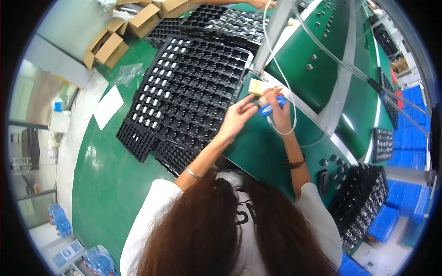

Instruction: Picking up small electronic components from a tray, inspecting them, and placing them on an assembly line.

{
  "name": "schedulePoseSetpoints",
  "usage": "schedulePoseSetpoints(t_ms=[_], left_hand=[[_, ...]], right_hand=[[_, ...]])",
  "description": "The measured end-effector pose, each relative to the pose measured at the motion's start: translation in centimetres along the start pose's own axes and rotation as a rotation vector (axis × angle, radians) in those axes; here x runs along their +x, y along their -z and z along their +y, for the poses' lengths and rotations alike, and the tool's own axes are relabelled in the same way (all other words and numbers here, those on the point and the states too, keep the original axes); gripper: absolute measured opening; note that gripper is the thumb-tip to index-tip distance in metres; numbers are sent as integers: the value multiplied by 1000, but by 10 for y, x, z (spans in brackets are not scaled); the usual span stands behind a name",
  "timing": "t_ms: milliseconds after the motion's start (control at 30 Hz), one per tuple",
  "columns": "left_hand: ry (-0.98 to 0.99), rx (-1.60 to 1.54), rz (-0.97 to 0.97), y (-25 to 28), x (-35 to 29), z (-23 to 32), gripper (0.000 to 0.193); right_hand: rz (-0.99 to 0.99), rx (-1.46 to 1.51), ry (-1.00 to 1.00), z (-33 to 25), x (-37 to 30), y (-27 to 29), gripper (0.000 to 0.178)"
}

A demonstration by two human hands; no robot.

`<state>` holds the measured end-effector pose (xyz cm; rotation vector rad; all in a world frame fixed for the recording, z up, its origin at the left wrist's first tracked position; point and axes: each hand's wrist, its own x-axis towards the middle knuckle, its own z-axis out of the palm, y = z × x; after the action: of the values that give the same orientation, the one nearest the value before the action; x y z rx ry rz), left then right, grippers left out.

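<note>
My right hand (282, 115) is closed around a blue air gun (271, 106), and a thin white hose (294, 108) loops beside it. Close by on the left, my left hand (238, 118) has its thumb and forefinger apart, pointing toward the air gun, with nothing visible between them. A pale yellow block (256, 87), perhaps a sponge, lies at the bench edge just beyond both hands. Whatever small part may be among my right fingertips is blurred and partly hidden.
Left of the bench, a large black tray (193, 87) has silver parts in its left columns, with more trays beneath. Small metal parts (335, 168) and a stacked tray (361, 202) are at right. Cardboard boxes (113, 48) stand far left. Another person's arm (230, 2) shows at the top.
</note>
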<state>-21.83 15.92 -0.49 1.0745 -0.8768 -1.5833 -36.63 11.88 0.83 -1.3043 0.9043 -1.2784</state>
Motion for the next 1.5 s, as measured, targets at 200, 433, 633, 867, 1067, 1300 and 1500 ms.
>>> schedulePoseSetpoints(t_ms=[200, 433, 633, 867, 1067, 1300, 1500], left_hand=[[-307, 485, 358, 63, -30, 34, 28], [-585, 1195, 883, 172, -38, 50, 26], [-386, 1272, 876, 190, -21, 51, 15], [-510, 779, 679, 186, -13, 63, 21], [0, -338, 171, 120, -18, 64, 18], [156, -382, 17, 53, -17, 30, 28], [213, -380, -30, 42, -27, 22, 30]], right_hand=[[298, -570, 162, 25, 34, 26, 25], [252, -698, 173, 25, 32, 24, 28], [172, -579, 29, 10, 10, 41, 62], [70, -369, -55, -9, -18, 112, 36], [41, -354, 5, 8, 5, 103, 36], [140, -784, 183, 18, 18, 31, 73], [167, -805, 119, 10, 19, 30, 71]])
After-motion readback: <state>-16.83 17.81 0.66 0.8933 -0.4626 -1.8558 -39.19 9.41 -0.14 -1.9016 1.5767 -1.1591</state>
